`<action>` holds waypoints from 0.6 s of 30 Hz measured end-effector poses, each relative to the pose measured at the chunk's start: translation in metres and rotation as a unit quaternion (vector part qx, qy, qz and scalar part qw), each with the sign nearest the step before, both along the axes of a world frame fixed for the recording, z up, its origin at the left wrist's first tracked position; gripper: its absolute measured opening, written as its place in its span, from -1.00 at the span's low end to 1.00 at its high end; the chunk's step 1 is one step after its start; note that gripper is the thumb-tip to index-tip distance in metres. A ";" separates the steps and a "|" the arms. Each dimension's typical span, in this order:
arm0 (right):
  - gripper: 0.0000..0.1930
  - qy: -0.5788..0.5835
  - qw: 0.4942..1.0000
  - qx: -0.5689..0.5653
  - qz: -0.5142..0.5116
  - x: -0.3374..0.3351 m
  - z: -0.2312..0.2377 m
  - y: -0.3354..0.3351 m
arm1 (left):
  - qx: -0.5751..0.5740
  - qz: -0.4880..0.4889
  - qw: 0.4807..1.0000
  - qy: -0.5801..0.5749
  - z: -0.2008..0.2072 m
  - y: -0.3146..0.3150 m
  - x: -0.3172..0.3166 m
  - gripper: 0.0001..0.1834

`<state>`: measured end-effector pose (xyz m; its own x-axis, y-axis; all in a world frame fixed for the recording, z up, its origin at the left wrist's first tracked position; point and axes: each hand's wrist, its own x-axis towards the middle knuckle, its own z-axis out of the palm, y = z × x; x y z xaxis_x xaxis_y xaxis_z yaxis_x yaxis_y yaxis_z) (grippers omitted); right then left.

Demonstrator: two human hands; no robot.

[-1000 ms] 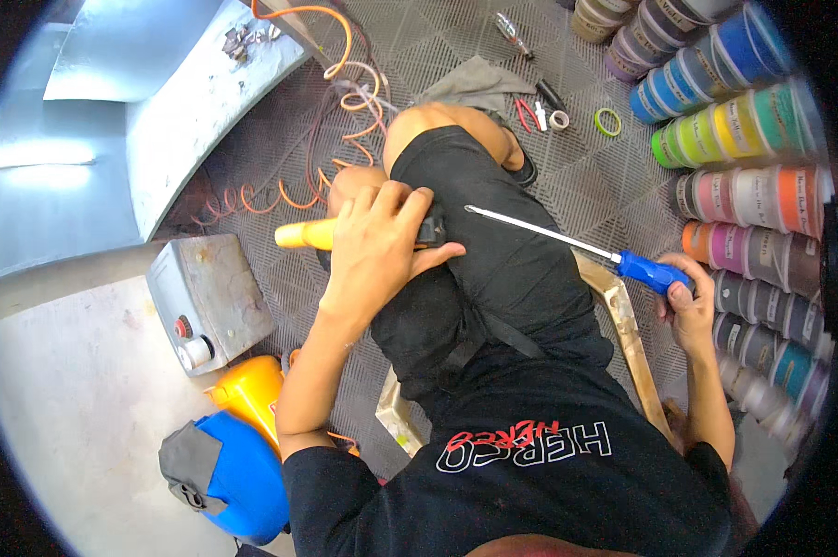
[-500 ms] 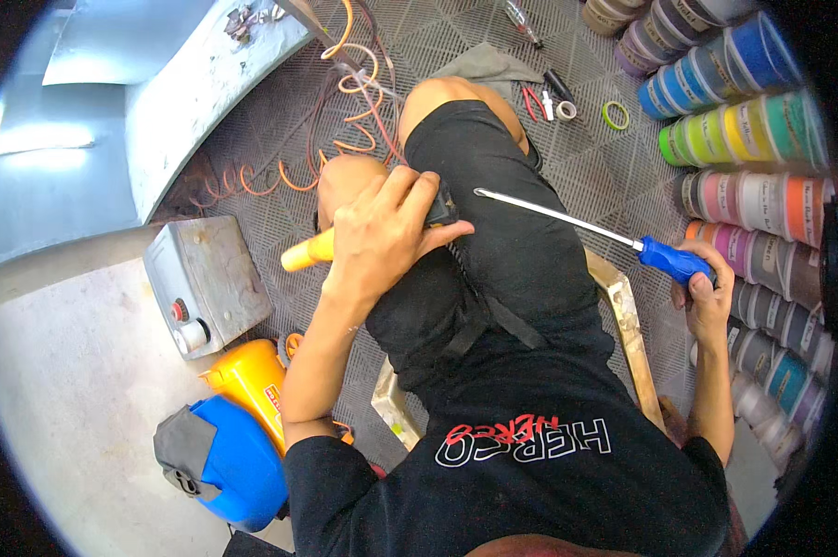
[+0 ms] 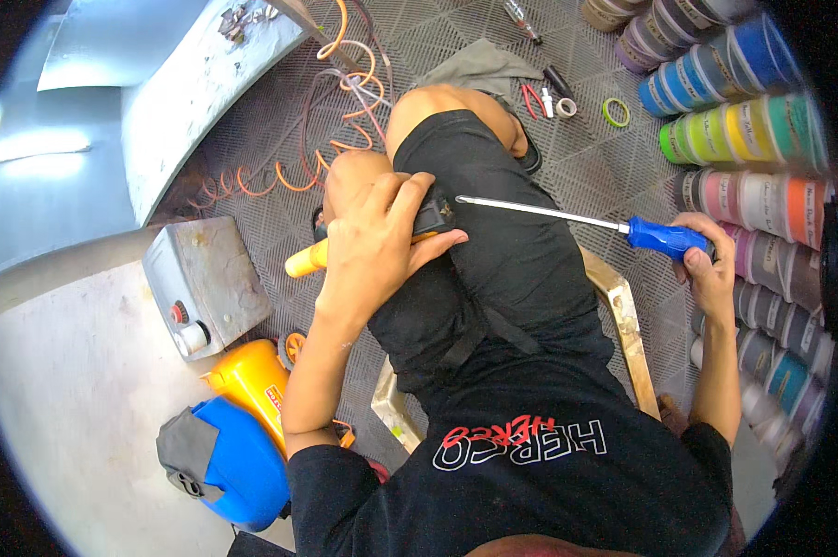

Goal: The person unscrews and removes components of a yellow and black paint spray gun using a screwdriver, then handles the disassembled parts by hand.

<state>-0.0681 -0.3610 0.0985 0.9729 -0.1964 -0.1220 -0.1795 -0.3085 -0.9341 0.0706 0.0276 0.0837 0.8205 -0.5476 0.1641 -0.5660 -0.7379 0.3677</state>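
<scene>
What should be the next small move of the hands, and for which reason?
Probably, the right hand should ease the blue-handled screwdriver slightly left, toward the black end of the yellow-and-black tool: the screwdriver points roughly that way, a gap shows before its tip, and the left hand grips the tool. Depth is hard to judge.
</scene>
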 end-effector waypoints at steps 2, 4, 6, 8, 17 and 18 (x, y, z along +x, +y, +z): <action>-0.36 -0.015 0.999 -0.013 0.046 0.008 -0.001 -0.004 | -0.027 -0.028 0.999 -0.015 0.001 -0.001 0.001 -0.38; -0.38 -0.027 0.998 -0.014 0.052 0.014 -0.002 -0.004 | -0.029 -0.035 0.999 -0.019 -0.001 0.001 0.000 -0.39; -0.40 -0.035 0.999 -0.009 0.038 0.017 -0.001 -0.004 | -0.031 -0.042 0.998 -0.024 -0.002 0.003 0.001 -0.39; -0.41 -0.038 0.998 -0.011 0.044 0.021 0.001 -0.005 | -0.050 -0.052 0.997 -0.025 -0.003 0.003 0.001 -0.40; -0.42 -0.018 0.997 -0.012 0.077 0.031 0.007 -0.010 | -0.067 -0.065 0.996 -0.012 0.000 0.002 0.002 -0.47; -0.41 -0.008 0.997 -0.014 0.077 0.031 0.007 -0.010 | -0.067 -0.065 0.996 -0.012 0.000 0.002 0.002 -0.47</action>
